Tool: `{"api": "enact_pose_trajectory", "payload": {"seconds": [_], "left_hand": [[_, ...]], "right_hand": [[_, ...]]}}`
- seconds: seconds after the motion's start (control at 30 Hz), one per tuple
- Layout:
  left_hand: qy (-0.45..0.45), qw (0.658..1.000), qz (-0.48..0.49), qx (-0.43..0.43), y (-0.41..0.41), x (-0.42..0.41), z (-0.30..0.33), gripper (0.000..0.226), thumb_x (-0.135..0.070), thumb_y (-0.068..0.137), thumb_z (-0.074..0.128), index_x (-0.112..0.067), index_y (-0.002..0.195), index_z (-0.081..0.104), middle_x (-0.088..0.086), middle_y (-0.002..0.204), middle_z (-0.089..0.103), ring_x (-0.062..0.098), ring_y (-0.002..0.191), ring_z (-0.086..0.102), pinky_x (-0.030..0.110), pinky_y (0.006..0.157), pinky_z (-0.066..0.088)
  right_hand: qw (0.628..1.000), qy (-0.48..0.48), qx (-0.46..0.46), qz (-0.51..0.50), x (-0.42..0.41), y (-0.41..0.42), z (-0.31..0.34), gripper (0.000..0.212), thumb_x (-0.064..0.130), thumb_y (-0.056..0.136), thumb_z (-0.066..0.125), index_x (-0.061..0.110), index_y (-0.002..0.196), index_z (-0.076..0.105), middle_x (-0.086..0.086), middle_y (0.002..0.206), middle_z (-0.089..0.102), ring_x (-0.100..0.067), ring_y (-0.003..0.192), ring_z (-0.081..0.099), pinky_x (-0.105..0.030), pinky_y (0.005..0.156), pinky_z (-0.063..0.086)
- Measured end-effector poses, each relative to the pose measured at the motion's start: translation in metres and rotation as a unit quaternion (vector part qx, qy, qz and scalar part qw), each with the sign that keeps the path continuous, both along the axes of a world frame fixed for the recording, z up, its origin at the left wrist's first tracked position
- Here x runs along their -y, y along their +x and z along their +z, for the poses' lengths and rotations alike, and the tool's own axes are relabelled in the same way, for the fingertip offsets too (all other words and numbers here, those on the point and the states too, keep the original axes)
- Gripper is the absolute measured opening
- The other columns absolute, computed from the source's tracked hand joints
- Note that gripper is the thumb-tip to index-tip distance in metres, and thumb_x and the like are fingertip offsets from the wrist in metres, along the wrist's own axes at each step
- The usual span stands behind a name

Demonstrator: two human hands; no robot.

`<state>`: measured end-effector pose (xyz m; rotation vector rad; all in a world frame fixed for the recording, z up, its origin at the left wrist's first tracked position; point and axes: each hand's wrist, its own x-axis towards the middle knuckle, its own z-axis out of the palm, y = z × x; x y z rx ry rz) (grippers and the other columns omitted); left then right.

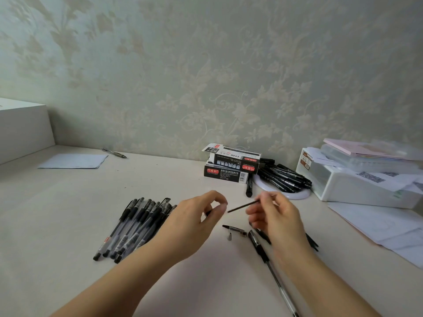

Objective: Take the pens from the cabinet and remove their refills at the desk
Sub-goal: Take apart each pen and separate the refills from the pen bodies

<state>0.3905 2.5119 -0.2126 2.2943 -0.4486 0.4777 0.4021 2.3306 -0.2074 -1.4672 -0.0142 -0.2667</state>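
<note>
Over the middle of the desk (68, 202), both hands were up off the surface, facing each other with a small gap between them. The right hand (278, 216) had a thin dark refill (243, 206) pinched near one end, fingers curled round it, and the refill pointed left toward the other hand. The left hand (199, 221) had its fingertips bunched together, thumb against the fingers; something dark showed just under them, but it was too blurry to say what, so I couldn't really tell if it was holding anything.

Left of the hands, a bundle of capped pens (135, 227) lay on the desk in a loose fan, partly under the left forearm. Right below the hands sat a small black pen piece (234, 229) with a little tip lying just beside it, and a clear pen barrel (272, 268) with a black grip ran down toward the bottom edge. A few more dark sticks poked out from behind the right wrist.

Further back against the wallpapered wall were two stacked pen boxes (231, 165), top one open, and next to them a pile of black markers (286, 177) on a white round lid. A white plastic bin (338, 186) with papers sat at the right, and a sheet of paper (73, 161) and one lone pen (114, 153) lay far left.
</note>
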Motion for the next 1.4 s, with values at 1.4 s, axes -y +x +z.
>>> {"api": "enact_pose_trajectory", "payload": {"seconds": [1.4], "left_hand": [[0.01, 0.999, -0.04, -0.028, 0.001, -0.002, -0.001, 0.006, -0.034, 0.096, 0.053, -0.038, 0.098, 0.056, -0.014, 0.072, 0.059, 0.004, 0.047, 0.046, 0.013, 0.05, 0.034]], "right_hand": [[0.849, -0.503, 0.139, 0.085, 0.002, -0.001, -0.02, 0.017, 0.039, 0.082, 0.074, 0.031, 0.097, 0.073, 0.011, 0.087, 0.057, 0.004, 0.07, 0.049, -0.009, 0.066, 0.035]]}}
